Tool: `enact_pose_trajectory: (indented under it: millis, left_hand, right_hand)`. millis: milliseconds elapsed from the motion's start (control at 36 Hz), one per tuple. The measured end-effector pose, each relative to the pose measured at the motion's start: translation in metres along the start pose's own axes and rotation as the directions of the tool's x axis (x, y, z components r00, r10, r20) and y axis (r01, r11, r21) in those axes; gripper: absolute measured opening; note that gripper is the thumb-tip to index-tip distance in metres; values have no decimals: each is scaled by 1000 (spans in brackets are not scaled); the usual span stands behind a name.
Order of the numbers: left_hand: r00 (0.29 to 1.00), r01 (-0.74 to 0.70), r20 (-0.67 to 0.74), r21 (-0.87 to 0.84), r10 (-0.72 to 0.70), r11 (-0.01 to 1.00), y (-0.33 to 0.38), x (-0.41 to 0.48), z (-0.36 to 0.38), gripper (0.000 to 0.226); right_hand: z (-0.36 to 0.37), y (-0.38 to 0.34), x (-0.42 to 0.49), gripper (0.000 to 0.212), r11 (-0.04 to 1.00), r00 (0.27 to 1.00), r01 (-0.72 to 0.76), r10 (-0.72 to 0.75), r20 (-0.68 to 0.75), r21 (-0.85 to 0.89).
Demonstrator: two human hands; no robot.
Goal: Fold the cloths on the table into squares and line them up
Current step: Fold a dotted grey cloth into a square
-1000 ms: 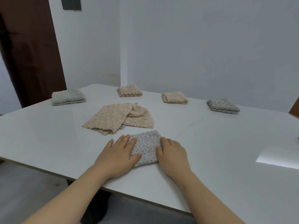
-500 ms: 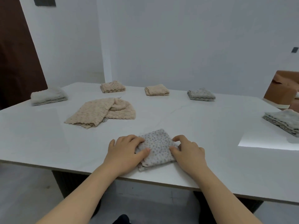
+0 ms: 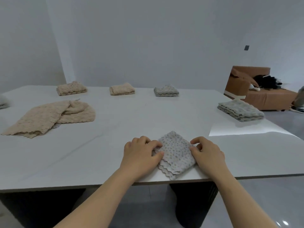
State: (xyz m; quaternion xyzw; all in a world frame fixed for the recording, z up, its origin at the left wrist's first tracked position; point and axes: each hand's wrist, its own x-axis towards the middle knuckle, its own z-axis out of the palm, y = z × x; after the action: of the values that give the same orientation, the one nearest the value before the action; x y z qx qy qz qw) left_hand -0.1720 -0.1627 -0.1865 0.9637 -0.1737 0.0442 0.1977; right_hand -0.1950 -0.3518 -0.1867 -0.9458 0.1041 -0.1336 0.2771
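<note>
Gripping the spotted cloth point(image 3: 176, 153) from both sides, our fingers point(image 3: 154, 143) are curled and bunched together. Those of the left hand point(image 3: 139, 155) hook onto its left corner with the thumb laid on the layers just below. Those of the right hand point(image 3: 208, 153) close on its right corner, knuckles raised.

We see the spotted cloth folded to a small square and turned like a diamond, one corner pointing away from us. It is pale grey with small darker dots and a nubbly surface. On its near left side the wavy edges of several layers show in steps, one under another. Its near corner reaches the front edge of the white table point(image 3: 98, 153).

Beyond the spotted cloth and well to its left lies a loose beige cloth point(image 3: 51, 117), half folded and rumpled at one end. Farther back from the spotted cloth stands a row of folded squares: a beige one point(image 3: 71, 88), a second beige one point(image 3: 122, 89) and a grey one point(image 3: 166, 90). To the right of the spotted cloth and farther back rests a larger folded grey cloth point(image 3: 241, 110). Past that, off the table, is a brown sofa point(image 3: 266, 96).
</note>
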Motion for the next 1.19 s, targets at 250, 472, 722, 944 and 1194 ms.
enact_pose_trajectory:
  millis: [250,472,722,944,1194]
  left_hand:
    - [997,-80,18,-66,81,995,37,12,15,33]
    - [997,-64,-52,-94,60,993,33,12,13,32]
    - [990,-63,-122,54,69,997,3,9,-3,33]
    - [984,-8,-172,182,40,983,-46,5,-18,33]
    - [940,52,-338,278,47,959,-123,5,-34,36]
  right_hand:
    - [-20,30,3,13,995,995,-84,87,-57,58]
    - [-26,20,4,25,996,996,-50,45,-79,-73]
    - [-13,-27,12,28,984,993,109,-113,-16,-142]
    - [24,-77,14,29,954,960,271,-258,106,-130]
    - [85,-129,20,27,918,909,380,-350,228,-108]
